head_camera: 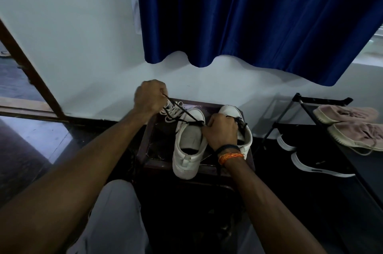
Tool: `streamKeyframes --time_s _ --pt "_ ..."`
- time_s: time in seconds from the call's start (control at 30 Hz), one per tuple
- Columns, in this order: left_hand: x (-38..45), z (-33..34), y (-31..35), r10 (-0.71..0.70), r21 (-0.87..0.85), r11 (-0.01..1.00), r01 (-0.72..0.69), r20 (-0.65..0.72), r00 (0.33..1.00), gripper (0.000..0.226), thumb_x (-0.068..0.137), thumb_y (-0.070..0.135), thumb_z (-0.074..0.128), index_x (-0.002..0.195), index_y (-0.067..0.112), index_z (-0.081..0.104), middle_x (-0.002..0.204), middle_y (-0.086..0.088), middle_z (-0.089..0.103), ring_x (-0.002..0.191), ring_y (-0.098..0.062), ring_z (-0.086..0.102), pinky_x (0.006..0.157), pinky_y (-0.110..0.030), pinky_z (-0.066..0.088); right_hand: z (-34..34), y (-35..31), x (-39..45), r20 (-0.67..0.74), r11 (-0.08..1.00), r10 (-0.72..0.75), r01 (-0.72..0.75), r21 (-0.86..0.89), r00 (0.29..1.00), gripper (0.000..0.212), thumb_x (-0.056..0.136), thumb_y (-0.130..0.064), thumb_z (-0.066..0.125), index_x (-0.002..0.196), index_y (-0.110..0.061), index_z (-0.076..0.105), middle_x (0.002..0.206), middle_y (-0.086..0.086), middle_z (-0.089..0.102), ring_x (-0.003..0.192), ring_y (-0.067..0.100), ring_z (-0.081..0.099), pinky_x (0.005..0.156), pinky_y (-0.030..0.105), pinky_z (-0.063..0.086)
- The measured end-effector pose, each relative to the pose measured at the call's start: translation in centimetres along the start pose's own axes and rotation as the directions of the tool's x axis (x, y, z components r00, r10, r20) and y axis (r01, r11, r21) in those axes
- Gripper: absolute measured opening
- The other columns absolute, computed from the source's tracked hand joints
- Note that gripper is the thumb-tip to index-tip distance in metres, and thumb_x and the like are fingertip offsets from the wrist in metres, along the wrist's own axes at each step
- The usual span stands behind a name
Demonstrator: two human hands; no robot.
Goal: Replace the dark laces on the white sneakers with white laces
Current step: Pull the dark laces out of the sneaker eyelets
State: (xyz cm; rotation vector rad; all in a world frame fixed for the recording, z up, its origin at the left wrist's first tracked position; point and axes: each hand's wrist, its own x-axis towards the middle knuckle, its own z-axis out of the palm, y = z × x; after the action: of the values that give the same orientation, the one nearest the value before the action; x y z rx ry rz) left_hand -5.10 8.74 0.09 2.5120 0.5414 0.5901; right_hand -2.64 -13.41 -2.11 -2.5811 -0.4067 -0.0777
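A small dark stool (153, 162) stands close to a white wall (83, 46), and its top is almost fully covered by two white sneakers. The left sneaker (188, 146) lies with its heel toward the person, and the heel hangs a little over the near edge. The right sneaker (244, 129) is just beside it, at 3 o'clock, partly hidden.

The left hand (148, 99) is raised at 11 o'clock from the left sneaker. Its fingers are curled tight around a dark lace (182, 113), which runs stretched down to the front of this sneaker. The right hand (222, 130) rests on the right sneaker, fingers curled around the dark lace there; thread bands (230, 155) are on the wrist. A bundle of white laces (173, 111) lies on the far left corner of the stool, under the stretched lace.

A blue curtain (259, 15) hangs at 12 o'clock, above the stool and apart from it. At 3 o'clock a black shoe rack (323, 108) stands near, with pink shoes (352, 123) on top and black shoes (317, 162) lower. At 9 o'clock there is a brown door frame (31, 71) and dark shiny floor (37, 146), where open space is left.
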Motion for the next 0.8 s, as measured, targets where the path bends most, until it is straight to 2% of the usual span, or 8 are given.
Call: streamKeyframes --time_s 0.1,0.17,0.23,0.33,0.43,0.67,0.73,0.8 --pt "-0.2 -1.2 -0.9 -0.033 0.073 0.997 0.027 0.079 0.996 0.020 0.072 0.002 0.069 0.081 0.017 0.078 0.083 0.004 0.074 0.078 -0.015 0.066 0.076 -0.032 0.051 0.2 0.0 -0.2 -0.014 1.000 0.024 -0.024 0.017 1.000 0.013 0.077 -0.020 0.067 0.080 -0.008 0.071 0.082 0.016 0.071 0.086 0.039 0.064 0.073 0.035 0.047" --pt "-0.3 -1.1 -0.3 0.069 0.044 0.996 -0.076 0.149 0.987 0.024 0.068 0.004 0.071 0.086 0.018 0.077 0.089 0.002 0.072 0.089 -0.019 0.063 0.088 -0.037 0.049 0.5 0.2 -0.4 -0.014 0.999 0.048 -0.048 0.025 0.999 0.020 0.079 -0.028 0.069 0.075 -0.009 0.072 0.077 0.014 0.071 0.082 0.036 0.064 0.073 0.035 0.049" --pt "-0.7 -0.3 1.2 0.202 0.004 0.978 -0.208 0.212 0.956 0.027 0.069 0.005 0.070 0.092 0.018 0.076 0.094 0.001 0.066 0.096 -0.022 0.054 0.090 -0.036 0.041 1.0 0.4 -0.6 -0.007 0.996 0.073 -0.073 0.050 0.997 0.026 0.078 -0.033 0.068 0.068 -0.009 0.070 0.069 0.012 0.068 0.076 0.033 0.064 0.070 0.034 0.052" --pt "-1.8 1.5 3.8 0.404 -0.073 0.911 -0.407 0.363 0.840 0.023 0.074 0.010 0.070 0.094 0.019 0.076 0.093 0.005 0.063 0.094 -0.017 0.050 0.085 -0.032 0.037 1.6 0.5 -0.3 0.005 0.993 0.103 -0.103 0.056 0.995 0.028 0.076 -0.034 0.066 0.065 -0.009 0.067 0.067 0.012 0.065 0.070 0.033 0.064 0.059 0.029 0.043" --pt "-2.9 3.3 5.1 0.471 0.047 0.831 -0.554 0.470 0.746 0.016 0.075 0.017 0.074 0.091 0.020 0.077 0.091 0.002 0.067 0.091 -0.018 0.054 0.082 -0.028 0.030 1.8 0.6 0.0 0.002 0.995 0.095 -0.095 0.031 0.995 0.026 0.079 -0.034 0.066 0.073 -0.008 0.070 0.075 0.015 0.068 0.076 0.035 0.065 0.061 0.028 0.034" --pt "-3.2 5.0 5.4 0.445 0.226 0.802 -0.552 0.389 0.806 0.011 0.081 0.018 0.070 0.089 0.017 0.078 0.089 -0.003 0.068 0.095 -0.027 0.056 0.082 -0.033 0.038 2.3 1.0 0.6 -0.008 0.997 0.080 -0.080 0.019 0.997 0.031 0.082 -0.038 0.066 0.076 -0.007 0.070 0.078 0.016 0.068 0.078 0.036 0.065 0.062 0.029 0.037" --pt "-3.2 4.4 5.2 0.384 0.227 0.851 -0.474 0.348 0.855 0.009 0.080 0.020 0.069 0.084 0.016 0.076 0.092 -0.002 0.067 0.094 -0.027 0.055 0.080 -0.033 0.037 2.5 1.0 0.7 -0.003 0.997 0.078 -0.078 0.010 0.997 0.031 0.081 -0.037 0.065 0.077 -0.007 0.069 0.080 0.017 0.068 0.079 0.037 0.065 0.062 0.029 0.037" --pt "-2.9 3.4 4.1 0.249 0.203 0.929 -0.310 0.279 0.928 0.008 0.079 0.021 0.067 0.075 0.018 0.073 0.090 -0.002 0.068 0.091 -0.028 0.057 0.081 -0.034 0.043 2.5 1.0 0.8 -0.006 0.997 0.077 -0.077 0.002 0.997 0.030 0.080 -0.036 0.065 0.074 -0.006 0.067 0.079 0.018 0.068 0.079 0.038 0.065 0.061 0.030 0.037"
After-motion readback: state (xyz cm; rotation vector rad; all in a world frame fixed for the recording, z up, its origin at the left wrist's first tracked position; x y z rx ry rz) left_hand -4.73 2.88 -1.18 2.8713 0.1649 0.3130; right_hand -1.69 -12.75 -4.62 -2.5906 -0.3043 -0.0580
